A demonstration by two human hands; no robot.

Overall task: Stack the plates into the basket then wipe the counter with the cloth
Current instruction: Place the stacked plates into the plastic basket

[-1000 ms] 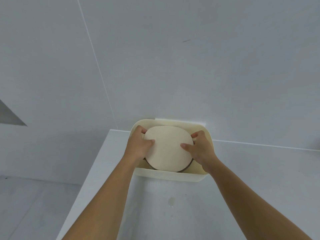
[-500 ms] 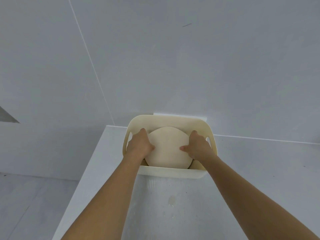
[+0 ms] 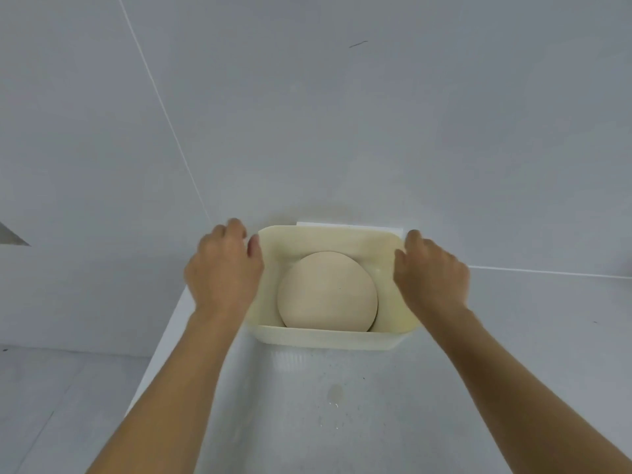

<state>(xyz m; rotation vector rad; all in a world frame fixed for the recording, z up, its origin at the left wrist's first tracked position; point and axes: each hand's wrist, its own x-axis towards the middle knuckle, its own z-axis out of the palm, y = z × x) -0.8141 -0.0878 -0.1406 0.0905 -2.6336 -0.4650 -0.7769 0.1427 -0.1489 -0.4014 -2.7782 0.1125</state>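
A round cream plate (image 3: 327,291) lies inside the cream plastic basket (image 3: 328,339), which stands at the back of the white counter (image 3: 513,354) against the wall. My left hand (image 3: 224,270) hovers just outside the basket's left wall, fingers loosely curled, holding nothing. My right hand (image 3: 431,275) hovers over the basket's right rim, also empty with fingers apart. Any plates beneath the top one are hidden. No cloth is in view.
A small wet spot and droplets (image 3: 335,393) mark the counter in front of the basket. The counter's left edge (image 3: 160,340) drops to the floor. A plain grey wall rises directly behind the basket.
Both hands have let go of the plate and pulled apart to the basket's sides. The plate now rests lower in the basket.
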